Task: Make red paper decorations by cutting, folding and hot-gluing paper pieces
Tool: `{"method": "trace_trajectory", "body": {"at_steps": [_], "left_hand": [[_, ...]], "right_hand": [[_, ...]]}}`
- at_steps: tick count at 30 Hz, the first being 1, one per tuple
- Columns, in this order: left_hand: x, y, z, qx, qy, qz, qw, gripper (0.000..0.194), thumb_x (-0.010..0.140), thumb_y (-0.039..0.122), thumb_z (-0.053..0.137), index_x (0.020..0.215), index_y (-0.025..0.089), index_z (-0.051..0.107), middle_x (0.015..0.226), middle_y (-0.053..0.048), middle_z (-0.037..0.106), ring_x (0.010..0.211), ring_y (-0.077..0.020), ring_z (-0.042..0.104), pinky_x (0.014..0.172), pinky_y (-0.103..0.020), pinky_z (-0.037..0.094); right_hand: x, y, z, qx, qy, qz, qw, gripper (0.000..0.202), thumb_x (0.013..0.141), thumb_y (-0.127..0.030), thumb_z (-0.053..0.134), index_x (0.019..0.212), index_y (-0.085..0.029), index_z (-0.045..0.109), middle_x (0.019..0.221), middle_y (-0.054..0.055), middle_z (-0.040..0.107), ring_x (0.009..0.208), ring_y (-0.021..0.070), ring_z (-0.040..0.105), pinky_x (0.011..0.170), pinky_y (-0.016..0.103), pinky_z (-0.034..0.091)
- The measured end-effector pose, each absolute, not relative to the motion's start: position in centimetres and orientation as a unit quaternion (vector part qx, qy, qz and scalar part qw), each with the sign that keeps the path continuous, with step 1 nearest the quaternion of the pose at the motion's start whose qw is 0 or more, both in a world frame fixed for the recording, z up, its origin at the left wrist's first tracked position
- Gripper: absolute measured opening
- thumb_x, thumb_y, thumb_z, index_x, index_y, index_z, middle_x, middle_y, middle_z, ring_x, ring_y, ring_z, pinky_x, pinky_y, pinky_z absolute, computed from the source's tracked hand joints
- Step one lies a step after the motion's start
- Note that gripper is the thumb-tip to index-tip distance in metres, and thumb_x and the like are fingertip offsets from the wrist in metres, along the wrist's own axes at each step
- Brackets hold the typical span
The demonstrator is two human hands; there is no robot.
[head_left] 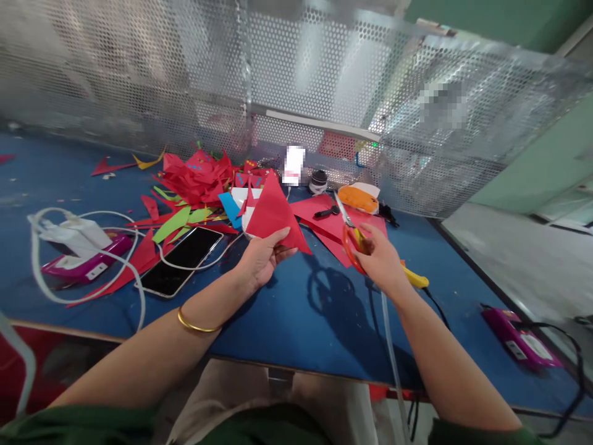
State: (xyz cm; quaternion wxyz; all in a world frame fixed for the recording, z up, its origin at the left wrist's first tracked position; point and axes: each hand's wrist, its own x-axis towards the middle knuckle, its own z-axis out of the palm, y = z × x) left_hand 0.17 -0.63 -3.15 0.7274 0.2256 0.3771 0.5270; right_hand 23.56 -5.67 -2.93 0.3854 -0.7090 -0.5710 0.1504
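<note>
A red paper triangle (pixel 275 207) is pinched along its lower edge by my left hand (pixel 264 256), its tip pointing up and away from me. My right hand (pixel 382 256) grips a pair of scissors (pixel 348 232) by the orange and yellow handles, the blades pointing up and left. The blades are apart from the triangle. Below the scissors, larger red paper sheets (pixel 324 232) lie on the blue table (pixel 287 327). A heap of red paper pieces (pixel 197 176) sits beyond my left hand, with green strips (pixel 173 224) beside it.
A black phone (pixel 183 262) lies left under a white cable. Purple power strips (pixel 92 262) (pixel 521 343) are at both sides. An orange pouch (pixel 357 199) and a dark round spool (pixel 318 181) stand before the perforated metal screen (pixel 315 68). A yellow-handled tool (pixel 416 276) lies behind my right wrist.
</note>
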Motion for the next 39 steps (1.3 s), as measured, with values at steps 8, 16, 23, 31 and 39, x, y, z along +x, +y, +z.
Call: {"method": "trace_trajectory", "body": {"at_steps": [8, 16, 23, 31, 39], "left_hand": [[-0.2, -0.1, -2.8, 0.205, 0.379, 0.553, 0.713, 0.009, 0.076, 0.009, 0.075, 0.082, 0.011, 0.069, 0.072, -0.005, 0.073, 0.056, -0.0138, 0.068, 0.054, -0.025, 0.060], [-0.2, -0.1, -1.8, 0.176, 0.402, 0.558, 0.704, 0.007, 0.079, 0.006, 0.071, 0.077, 0.012, 0.068, 0.068, -0.004, 0.072, 0.053, -0.0135, 0.067, 0.054, -0.025, 0.059], [-0.5, -0.1, -1.3, 0.144, 0.403, 0.549, 0.718, 0.013, 0.088, 0.008, 0.062, 0.076, 0.012, 0.066, 0.062, -0.003, 0.070, 0.049, -0.0124, 0.066, 0.052, -0.023, 0.057], [-0.8, 0.0, -1.6, 0.114, 0.378, 0.559, 0.729, 0.009, 0.087, 0.008, 0.063, 0.079, 0.011, 0.066, 0.063, -0.004, 0.070, 0.049, -0.0120, 0.064, 0.054, -0.024, 0.057], [-0.8, -0.1, -1.7, 0.120, 0.362, 0.562, 0.734, 0.006, 0.086, 0.007, 0.064, 0.081, 0.010, 0.066, 0.066, -0.005, 0.070, 0.053, -0.0115, 0.064, 0.055, -0.023, 0.057]], "right_hand": [[21.4, -8.6, -4.7, -0.534, -0.571, 0.438, 0.444, 0.057, 0.072, -0.047, 0.075, 0.120, -0.021, 0.057, 0.082, -0.001, 0.063, 0.041, 0.0073, 0.047, 0.039, 0.025, 0.041], [21.0, -8.8, -4.5, -0.540, -0.624, 0.391, 0.408, 0.052, 0.074, -0.046, 0.072, 0.116, -0.022, 0.055, 0.080, 0.000, 0.061, 0.074, 0.0172, 0.061, 0.076, 0.034, 0.053], [21.2, -9.5, -3.9, -0.572, -0.663, 0.328, 0.354, 0.051, 0.074, -0.039, 0.072, 0.120, -0.023, 0.055, 0.079, -0.003, 0.055, 0.070, 0.0145, 0.052, 0.069, 0.028, 0.048], [21.5, -9.3, -5.2, -0.584, -0.676, 0.302, 0.332, 0.056, 0.072, -0.035, 0.073, 0.125, -0.020, 0.061, 0.092, 0.003, 0.068, 0.080, 0.0196, 0.063, 0.077, 0.033, 0.054], [21.2, -9.5, -5.3, -0.598, -0.702, 0.232, 0.309, 0.053, 0.076, -0.033, 0.070, 0.127, -0.019, 0.063, 0.103, 0.007, 0.070, 0.085, 0.0223, 0.066, 0.083, 0.038, 0.054]]}}
